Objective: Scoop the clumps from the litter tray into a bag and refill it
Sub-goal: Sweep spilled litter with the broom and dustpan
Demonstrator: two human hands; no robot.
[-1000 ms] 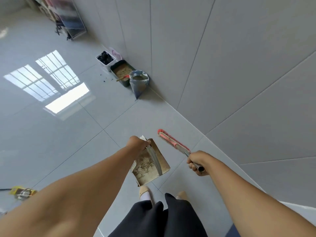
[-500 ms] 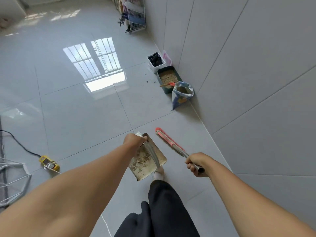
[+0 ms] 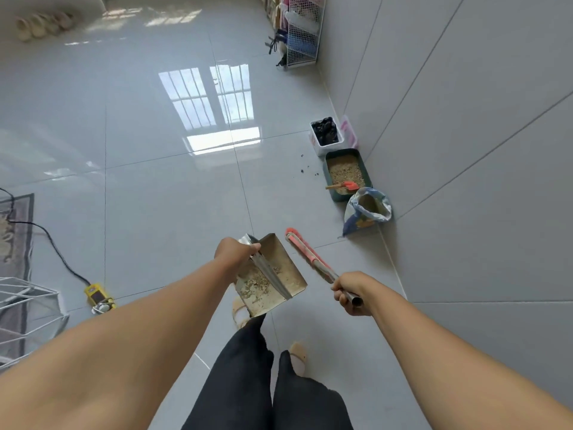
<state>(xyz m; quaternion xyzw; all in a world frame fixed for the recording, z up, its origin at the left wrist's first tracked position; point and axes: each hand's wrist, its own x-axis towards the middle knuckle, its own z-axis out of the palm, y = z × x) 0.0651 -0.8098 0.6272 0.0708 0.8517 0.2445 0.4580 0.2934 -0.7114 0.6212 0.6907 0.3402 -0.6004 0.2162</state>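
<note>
My left hand (image 3: pixel 236 251) grips the handle of a metal dustpan (image 3: pixel 280 285) that carries scattered litter grains. My right hand (image 3: pixel 351 290) holds the metal handle of a red broom (image 3: pixel 305 250), whose head points away from me. Ahead by the wall lies the green litter tray (image 3: pixel 366 174) filled with tan litter, and a red scoop (image 3: pixel 346 185) rests in it. An open litter bag (image 3: pixel 366 212) stands just in front of the tray. Behind the tray, a white bin (image 3: pixel 315 140) is lined with a black bag.
Dark crumbs (image 3: pixel 308 169) dot the floor left of the tray. A tiled wall (image 3: pixel 465 119) runs along the right. A yellow power strip (image 3: pixel 97 296) with a black cable lies at left, beside a white wire rack (image 3: pixel 24 308). A wire shelf (image 3: pixel 302 35) stands far back.
The view has swung left and forward, so the tray, bag and bin now appear further right. Both hands keep their hold on the dustpan and the broom.
</note>
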